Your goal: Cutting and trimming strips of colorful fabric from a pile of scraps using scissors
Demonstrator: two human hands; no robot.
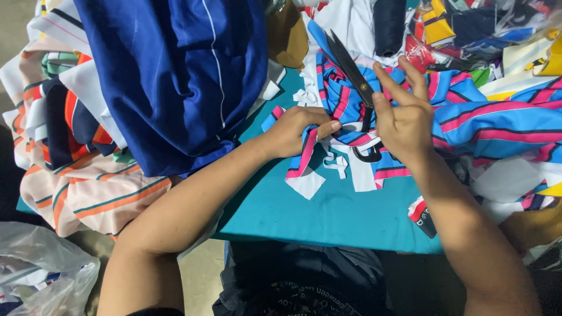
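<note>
At the lower left of the frame lies a crumpled clear plastic bag (41, 263). Above it, a teal counter (328, 216) carries white fabric scraps (307, 182) near its middle. The left hand (295, 130) is closed, pinching a blue, pink and white striped cloth (468, 120). Just right of it, the right hand (404, 117) grips black scissors (354, 76), blades parted over that cloth. A dark blue garment (175, 76) heaps at upper left, beside peach striped fabric (88, 193).
</note>
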